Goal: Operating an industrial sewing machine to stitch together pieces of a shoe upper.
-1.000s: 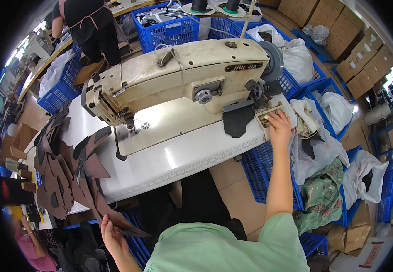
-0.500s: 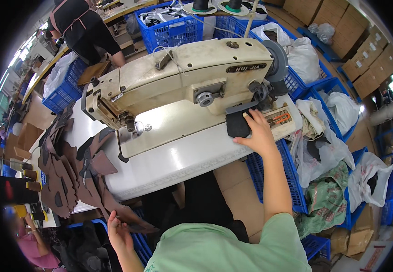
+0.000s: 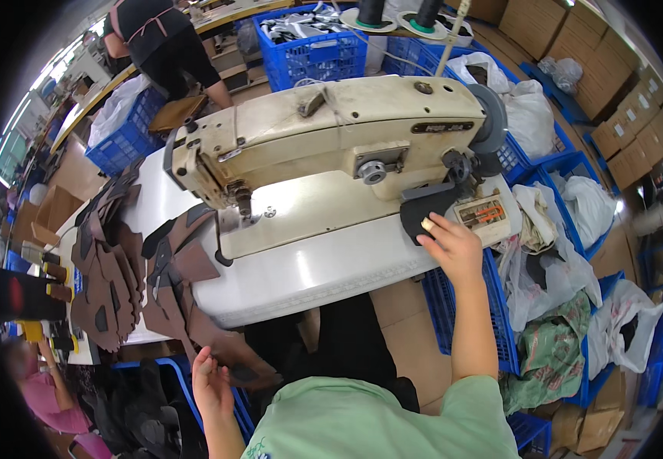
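My right hand [image 3: 452,245] grips a dark flat cut piece [image 3: 423,210] at the right end of the white sewing table [image 3: 324,268], just below the handwheel of the cream sewing machine [image 3: 331,138]. My left hand [image 3: 210,382] is low at the table's front edge, fingers on brown leather pieces [image 3: 228,352] that hang over the edge. More brown and black cut pieces [image 3: 171,268] lie beside the needle area, left of the machine bed.
Stacks of brown cut pieces [image 3: 105,283] cover the table's left end. Blue crates [image 3: 312,46] stand behind the machine, and plastic bags of fabric [image 3: 553,252] fill crates on my right. Another person [image 3: 163,38] stands at the back left. Cardboard boxes [image 3: 614,84] line the right wall.
My right hand has carried the dark piece leftward from the table's right edge onto the machine bed area. My left hand has shifted a little along the hanging brown pieces.
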A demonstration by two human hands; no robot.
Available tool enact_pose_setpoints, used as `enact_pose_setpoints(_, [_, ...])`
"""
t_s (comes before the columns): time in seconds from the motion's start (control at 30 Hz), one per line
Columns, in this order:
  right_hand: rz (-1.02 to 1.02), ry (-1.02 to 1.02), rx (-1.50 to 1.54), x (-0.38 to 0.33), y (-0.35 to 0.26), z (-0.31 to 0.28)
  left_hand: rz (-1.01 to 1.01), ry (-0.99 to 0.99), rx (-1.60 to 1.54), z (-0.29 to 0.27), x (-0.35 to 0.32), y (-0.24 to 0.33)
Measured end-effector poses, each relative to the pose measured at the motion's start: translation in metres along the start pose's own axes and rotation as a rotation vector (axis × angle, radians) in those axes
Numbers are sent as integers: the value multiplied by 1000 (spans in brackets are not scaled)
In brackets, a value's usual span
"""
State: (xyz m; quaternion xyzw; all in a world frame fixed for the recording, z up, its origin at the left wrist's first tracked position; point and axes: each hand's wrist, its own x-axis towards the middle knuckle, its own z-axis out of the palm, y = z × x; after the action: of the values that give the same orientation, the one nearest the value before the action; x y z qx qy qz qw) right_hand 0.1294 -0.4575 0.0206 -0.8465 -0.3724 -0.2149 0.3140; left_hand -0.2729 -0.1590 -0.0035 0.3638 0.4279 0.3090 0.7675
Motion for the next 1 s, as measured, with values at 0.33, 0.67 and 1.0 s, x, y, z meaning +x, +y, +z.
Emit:
enact_pose_setpoints(0.33, [-583, -285, 791, -32, -194, 45, -60, -105, -39, 20, -7, -9])
enact_pose_setpoints(0.67, [-498, -454, 720, -42, -239, 81, -135, -165, -339, 24, -14, -11])
enact_pose_setpoints(1.0, [-160, -546, 516, -10, -210, 84, -445, -397, -606, 68, -12, -34])
